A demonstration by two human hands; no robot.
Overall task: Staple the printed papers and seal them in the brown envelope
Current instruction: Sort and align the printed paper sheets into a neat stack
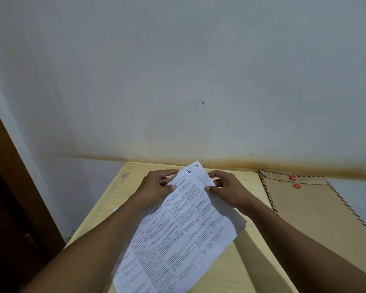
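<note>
Left hand [156, 187] and right hand [226, 190] pinch the papers [178, 240] in their fingers [172, 188]; envelope [317, 208] lies right of fingers; stapling, sealing seemingly remain

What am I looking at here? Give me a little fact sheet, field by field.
papers: stack of white printed sheets, held tilted over the pale wooden tabletop
left hand: pinches the stack's far left edge
right hand: pinches its far right edge
envelope: brown paper envelope with striped border, two red buttons, lying flat at right
stapler: none in view
</note>
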